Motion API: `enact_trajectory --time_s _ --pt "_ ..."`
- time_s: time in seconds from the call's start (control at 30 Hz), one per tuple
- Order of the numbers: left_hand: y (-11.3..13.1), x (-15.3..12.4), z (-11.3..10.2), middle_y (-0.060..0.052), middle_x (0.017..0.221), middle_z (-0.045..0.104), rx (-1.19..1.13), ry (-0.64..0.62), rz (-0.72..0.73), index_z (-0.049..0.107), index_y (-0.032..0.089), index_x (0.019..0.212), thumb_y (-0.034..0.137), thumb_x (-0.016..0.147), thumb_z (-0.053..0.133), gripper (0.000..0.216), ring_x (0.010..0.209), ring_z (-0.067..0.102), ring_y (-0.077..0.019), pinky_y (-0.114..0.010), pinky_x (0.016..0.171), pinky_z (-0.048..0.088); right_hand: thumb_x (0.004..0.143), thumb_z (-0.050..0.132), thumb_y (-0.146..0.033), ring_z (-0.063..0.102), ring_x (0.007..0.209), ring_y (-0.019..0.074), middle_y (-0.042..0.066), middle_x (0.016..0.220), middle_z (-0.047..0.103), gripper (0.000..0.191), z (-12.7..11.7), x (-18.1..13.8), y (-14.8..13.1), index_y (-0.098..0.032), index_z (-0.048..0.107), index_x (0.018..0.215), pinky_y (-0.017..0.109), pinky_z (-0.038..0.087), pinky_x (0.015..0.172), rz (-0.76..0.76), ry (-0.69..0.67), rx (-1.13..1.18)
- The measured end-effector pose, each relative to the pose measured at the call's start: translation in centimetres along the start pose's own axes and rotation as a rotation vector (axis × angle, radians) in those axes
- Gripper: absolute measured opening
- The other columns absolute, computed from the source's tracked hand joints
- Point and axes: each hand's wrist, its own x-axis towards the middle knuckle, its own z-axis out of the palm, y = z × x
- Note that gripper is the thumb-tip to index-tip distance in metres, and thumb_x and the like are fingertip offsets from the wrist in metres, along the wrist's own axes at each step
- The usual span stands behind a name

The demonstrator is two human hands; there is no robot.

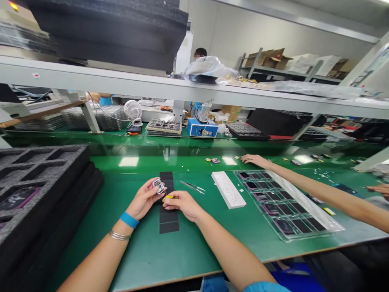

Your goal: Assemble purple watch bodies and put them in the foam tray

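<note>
My left hand (142,198) pinches a small device with a purple rim (158,186) above a black foam strip (169,224). My right hand (182,205) is close beside it, its fingertips on a small yellow item (167,197) that touches the device. Thin metal tweezers (192,187) lie on the bench to the right of my hands. Beyond them lies a white power strip (228,190). A co-worker's hand (255,160) rests on the far side of a clear tray of dark purple-edged pieces (275,202). Another hand (378,189) enters at the right edge.
A stack of black foam trays (36,178) with purple-edged pieces stands at my left on the green workbench (146,259). A long grey shelf (152,83) crosses above the bench. Behind it stand a blue bench device (202,127), a small white fan (133,110) and several component trays.
</note>
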Motion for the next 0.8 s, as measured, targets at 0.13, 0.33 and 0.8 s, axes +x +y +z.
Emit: enact_trajectory --time_s 0.13,0.33,0.8 --pt "0.3 0.2 -0.2 -0.007 0.093 0.068 0.022 -0.003 -0.057 0.062 0.016 0.103 0.013 0.067 0.072 0.037 0.080 0.066 -0.0176 -0.027 0.070 0.056 0.063 0.074 -0.032 0.062 0.059 0.0103 -0.001 0.069 0.064 0.033 -0.7 -0.1 -1.1 -0.015 0.064 0.090 0.025 0.053 0.061 -0.146 0.110 -0.035" --pt "-0.1 -0.1 -0.1 -0.008 0.092 0.068 0.155 -0.164 -0.283 0.064 0.016 0.102 0.012 0.067 0.073 0.036 0.080 0.068 -0.0204 -0.026 0.064 0.056 0.077 0.060 -0.022 0.063 0.077 0.0130 0.003 0.089 0.067 0.028 -0.6 -0.9 -1.4 -0.021 0.063 0.104 0.029 0.053 0.074 -0.533 0.301 -0.559" --pt "-0.9 0.1 1.1 -0.010 0.079 0.071 0.213 -0.081 -0.316 0.070 0.012 0.090 0.016 0.072 0.068 0.018 0.068 0.067 -0.0180 -0.025 0.060 0.056 0.084 0.051 -0.016 0.061 0.088 0.0156 0.004 0.098 0.068 0.028 0.1 -0.2 -0.8 -0.023 0.061 0.110 0.032 0.047 0.085 -0.696 0.290 -0.910"
